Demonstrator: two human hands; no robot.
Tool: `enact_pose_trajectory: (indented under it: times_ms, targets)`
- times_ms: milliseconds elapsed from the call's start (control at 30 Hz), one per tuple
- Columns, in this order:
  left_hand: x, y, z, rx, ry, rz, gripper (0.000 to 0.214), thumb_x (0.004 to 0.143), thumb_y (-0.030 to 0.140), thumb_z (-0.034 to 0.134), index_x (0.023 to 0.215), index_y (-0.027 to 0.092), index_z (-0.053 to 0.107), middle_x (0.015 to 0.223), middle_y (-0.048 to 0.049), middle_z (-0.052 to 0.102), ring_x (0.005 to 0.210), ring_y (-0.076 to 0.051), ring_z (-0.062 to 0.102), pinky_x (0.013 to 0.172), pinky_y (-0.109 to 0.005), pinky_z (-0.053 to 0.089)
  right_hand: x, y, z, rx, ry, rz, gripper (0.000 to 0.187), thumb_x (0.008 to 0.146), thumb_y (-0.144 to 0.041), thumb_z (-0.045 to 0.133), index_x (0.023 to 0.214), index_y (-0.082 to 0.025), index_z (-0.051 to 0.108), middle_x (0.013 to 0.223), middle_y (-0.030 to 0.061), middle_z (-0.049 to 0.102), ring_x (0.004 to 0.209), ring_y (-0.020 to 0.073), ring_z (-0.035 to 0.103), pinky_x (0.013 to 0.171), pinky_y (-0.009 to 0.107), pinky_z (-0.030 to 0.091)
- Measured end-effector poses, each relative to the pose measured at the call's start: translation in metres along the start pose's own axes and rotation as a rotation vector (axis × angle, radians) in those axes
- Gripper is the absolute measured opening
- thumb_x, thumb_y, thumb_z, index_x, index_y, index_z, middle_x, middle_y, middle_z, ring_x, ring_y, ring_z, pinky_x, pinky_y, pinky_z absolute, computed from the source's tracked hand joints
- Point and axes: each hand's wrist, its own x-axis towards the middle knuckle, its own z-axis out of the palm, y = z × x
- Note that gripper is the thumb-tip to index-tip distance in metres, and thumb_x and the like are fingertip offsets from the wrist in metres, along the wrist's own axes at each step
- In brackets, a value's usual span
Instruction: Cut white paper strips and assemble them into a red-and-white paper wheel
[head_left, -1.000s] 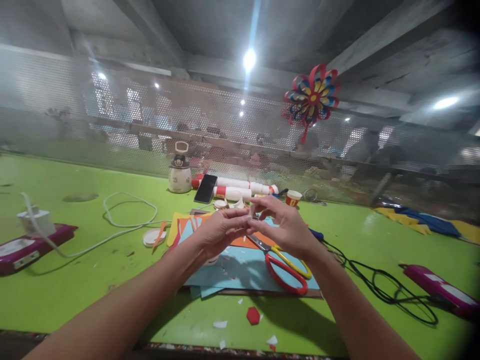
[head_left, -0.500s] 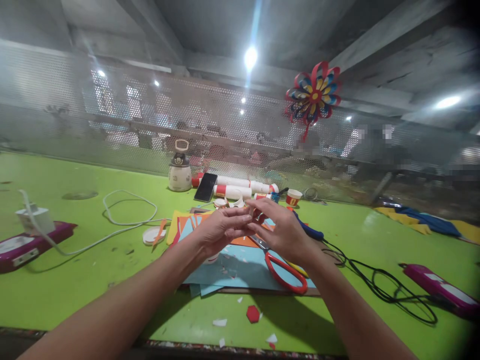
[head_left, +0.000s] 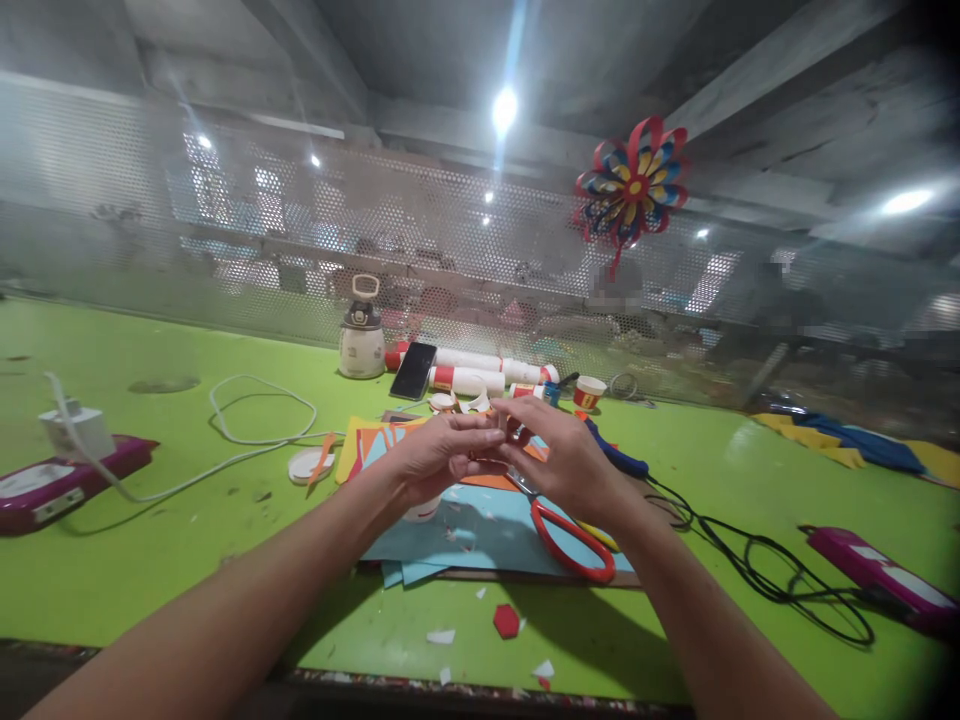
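Note:
My left hand [head_left: 439, 455] and my right hand [head_left: 562, 460] meet above the coloured paper. Their fingertips are pressed together in a pinch. A small red piece [head_left: 517, 432] shows between them, too small to make out in detail. Below the hands lies a light blue sheet [head_left: 480, 535] on top of orange and yellow sheets [head_left: 360, 440]. Red-handled scissors [head_left: 570, 540] lie on the blue sheet just under my right wrist. A red paper hexagon [head_left: 506, 620] and white scraps sit on the green table [head_left: 187, 540] near its front edge.
A bottle [head_left: 361, 345], phone [head_left: 415, 370], glue tubes [head_left: 469, 380] and a small cup [head_left: 589, 392] stand at the back by the mesh wall, where a paper flower [head_left: 634, 190] hangs. A white cable [head_left: 255, 430], charger [head_left: 75, 430], tape roll [head_left: 305, 465], black cable [head_left: 750, 570] and pink boxes [head_left: 877, 575] also lie around.
My right hand's fingers, spread a second ago, have closed in against my left fingertips. Both hands sit slightly lower and closer together.

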Motion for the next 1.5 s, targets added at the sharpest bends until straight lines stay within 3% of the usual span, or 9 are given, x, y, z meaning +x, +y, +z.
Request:
enact_pose_trajectory:
  times_ms: [400,600,733,1500]
  targets:
    - [0.0004,-0.0006,0.0012,-0.044,-0.024,0.043,0.016,0.072,0.016,0.069,0.086,0.009,0.07,0.086,-0.01,0.068,0.078,-0.015,0.062,0.081,-0.032,0.046,-0.001,0.0011,0.0025,-0.101,0.014,-0.057,0.047,0.084,-0.013,0.055,0.13,-0.016,0.044,0.113,0.0131,0.059,0.098,0.0237,0.057,0.082,0.042,0.05]
    - [0.0011,-0.0015,0.0006,-0.063,-0.024,0.049,0.011,0.073,0.015,0.068,0.082,0.008,0.07,0.081,-0.007,0.067,0.077,-0.014,0.062,0.08,-0.033,0.046,-0.0014,-0.0002,0.0037,-0.162,0.038,-0.087,0.041,0.086,-0.014,0.053,0.126,-0.01,0.047,0.113,0.0159,0.061,0.102,0.0247,0.057,0.087,0.043,0.048]
    - [0.0009,-0.0019,-0.0017,-0.044,-0.024,0.038,0.011,0.072,0.016,0.068,0.08,0.009,0.069,0.08,-0.0074,0.067,0.077,-0.016,0.062,0.083,-0.037,0.046,-0.002,-0.0016,0.003,-0.195,0.022,-0.089,0.041,0.086,-0.014,0.052,0.127,-0.011,0.047,0.114,0.0156,0.061,0.105,0.0256,0.056,0.088,0.044,0.048]
    - [0.0016,-0.0016,-0.0053,0.001,-0.046,0.034,0.014,0.075,0.018,0.066,0.084,0.008,0.07,0.083,-0.0091,0.069,0.081,-0.016,0.063,0.084,-0.036,0.045,-0.0004,-0.0011,0.0055,-0.273,0.077,-0.1,0.039,0.083,-0.012,0.055,0.121,-0.002,0.052,0.113,0.0192,0.058,0.105,0.0253,0.054,0.088,0.04,0.048]
